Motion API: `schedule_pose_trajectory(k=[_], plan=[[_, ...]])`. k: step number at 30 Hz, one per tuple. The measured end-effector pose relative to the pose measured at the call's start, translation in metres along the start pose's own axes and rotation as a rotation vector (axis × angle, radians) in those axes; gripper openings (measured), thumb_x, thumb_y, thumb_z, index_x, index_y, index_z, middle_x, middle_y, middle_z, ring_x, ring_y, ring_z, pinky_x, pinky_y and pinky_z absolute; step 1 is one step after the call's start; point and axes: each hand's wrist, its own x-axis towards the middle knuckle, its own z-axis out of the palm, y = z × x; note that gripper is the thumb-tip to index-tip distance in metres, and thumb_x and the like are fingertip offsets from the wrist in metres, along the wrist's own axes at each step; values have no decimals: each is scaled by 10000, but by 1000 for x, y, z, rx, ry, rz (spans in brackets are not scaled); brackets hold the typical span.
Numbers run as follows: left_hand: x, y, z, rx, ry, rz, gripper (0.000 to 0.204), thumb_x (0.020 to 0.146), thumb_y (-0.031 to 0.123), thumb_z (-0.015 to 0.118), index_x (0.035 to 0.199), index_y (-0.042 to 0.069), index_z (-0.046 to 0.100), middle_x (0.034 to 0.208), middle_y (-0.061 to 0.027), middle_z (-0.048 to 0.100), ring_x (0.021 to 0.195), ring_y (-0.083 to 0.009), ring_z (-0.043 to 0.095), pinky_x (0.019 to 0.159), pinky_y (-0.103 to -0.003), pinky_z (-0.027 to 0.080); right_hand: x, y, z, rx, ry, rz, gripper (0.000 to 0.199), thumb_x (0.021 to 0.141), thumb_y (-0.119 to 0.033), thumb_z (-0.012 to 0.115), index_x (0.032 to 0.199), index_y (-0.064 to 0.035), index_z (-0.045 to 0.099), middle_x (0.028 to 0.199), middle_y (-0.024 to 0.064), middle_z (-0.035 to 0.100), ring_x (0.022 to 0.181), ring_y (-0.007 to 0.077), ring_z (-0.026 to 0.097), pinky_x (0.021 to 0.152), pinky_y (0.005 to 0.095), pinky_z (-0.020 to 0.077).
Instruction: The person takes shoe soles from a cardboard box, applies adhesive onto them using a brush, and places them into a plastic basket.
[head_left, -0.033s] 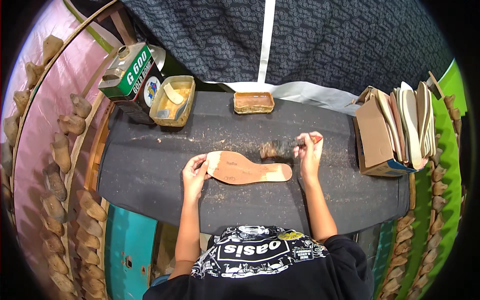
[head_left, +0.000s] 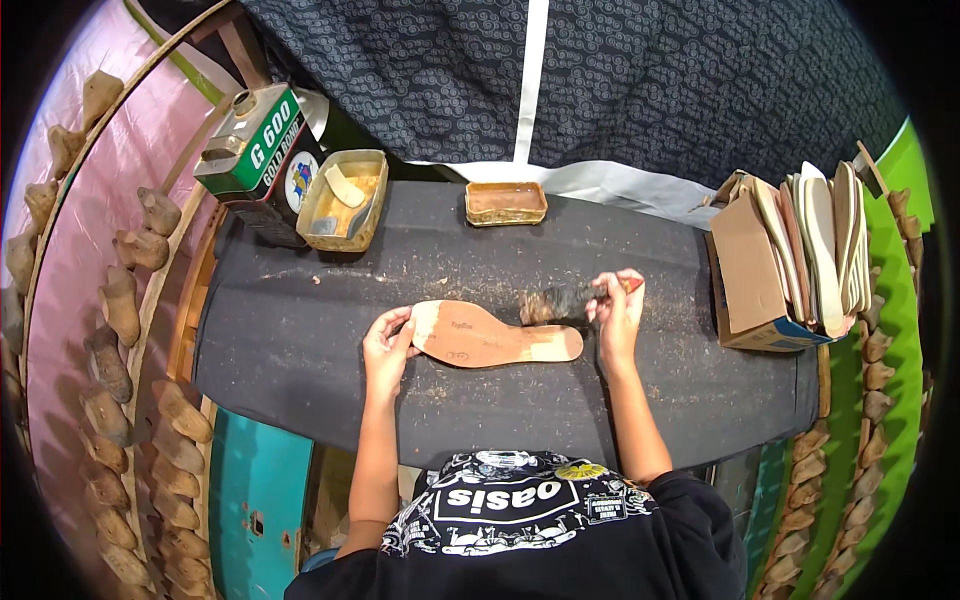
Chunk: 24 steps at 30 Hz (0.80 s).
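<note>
A brown shoe insole (head_left: 480, 332) lies lengthwise in front of me, with paler patches at its toe and heel ends. My left hand (head_left: 388, 338) pinches its wide end at the left, thumb on top. My right hand (head_left: 617, 300) is closed round a brush (head_left: 567, 301) with a red-tipped handle. The brush's worn, dark and tan bristle end points left and is smeared by motion. It is close to the insole's far edge, near the narrow end; whether it touches cannot be told.
A dark cloth covers the worktable (head_left: 300, 350). Along its far side stand a green and black metal can (head_left: 262, 165), a tub of scraps (head_left: 343, 200) and a shallow amber tray (head_left: 506, 204). A cardboard box (head_left: 745, 275) of insoles stands right. Shoe lasts (head_left: 120, 305) line racks on both sides.
The brush in my right hand has shifted very slightly nearer to the insole's far edge. My left hand and the insole look almost unmoved.
</note>
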Motion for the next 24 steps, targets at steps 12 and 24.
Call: schedule_pose_trajectory(k=[12, 24], plan=[[2, -8, 0, -18, 20, 81, 207, 793, 76, 531, 971, -21, 490, 923, -75, 545, 697, -74, 543, 536, -182, 457, -23, -14, -43, -293, 14, -65, 152, 851, -89, 421, 956, -90, 311, 816, 86, 494, 510, 79, 471, 423, 168, 387], [4, -10, 2, 2, 19, 115, 200, 789, 57, 532, 962, -33, 489, 920, -80, 543, 678, -61, 532, 531, -178, 462, -25, 5, -8, -90, -54, 22, 179, 847, -99, 436, 969, -86, 304, 839, 82, 495, 560, 99, 495, 465, 196, 424]])
